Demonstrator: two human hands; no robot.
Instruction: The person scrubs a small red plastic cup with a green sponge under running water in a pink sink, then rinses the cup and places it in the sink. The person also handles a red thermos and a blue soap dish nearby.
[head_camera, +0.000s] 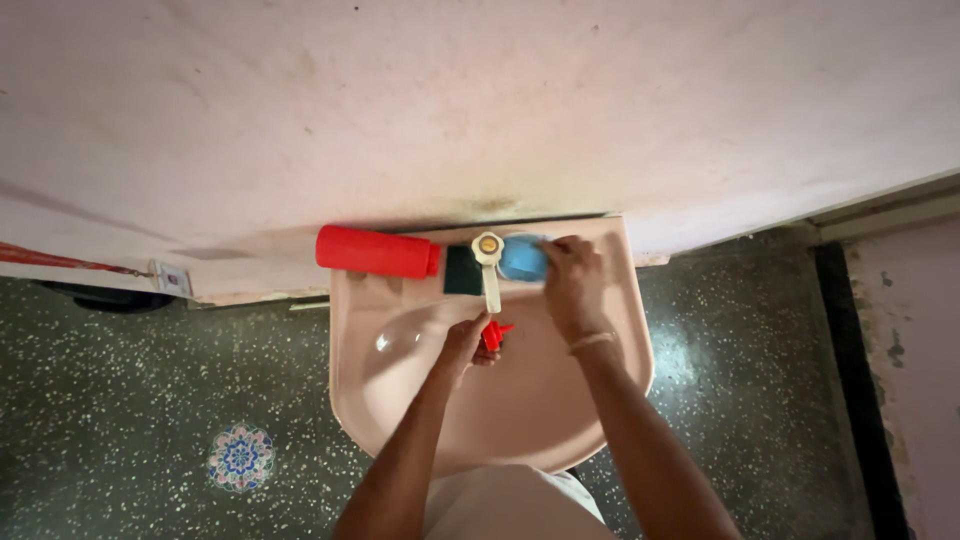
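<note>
Far left on the dark speckled floor, a round blue-and-white patterned tile motif (240, 456). On the back ledge of the pink ceramic wash basin (560, 420), lying on its side, a red cylindrical plastic bottle (375, 251), cap end pointing right. Just beside it, a dark green rectangular scrubbing pad (462, 271), flat on the ledge. Next, a cream plastic tap (489, 262) with a round knob on top and its spout running out over the bowl.

Under the spout tip, the left hand (466, 343), fingers pinched round a small red plastic piece (494, 334), forearm coming straight up from below. No stream visible from the spout; whether the red piece is wet, impossible to tell. Judging from that, rinsing seemingly only at its start, bottle body untouched on the ledge.

Right of the tap, a blue rounded plastic object (522, 257), on the ledge. Over it, the right hand (573, 280), fingers curled onto its right side, seemingly gripping it, wrist with a thin band, forearm slanting in from the lower right.
</note>
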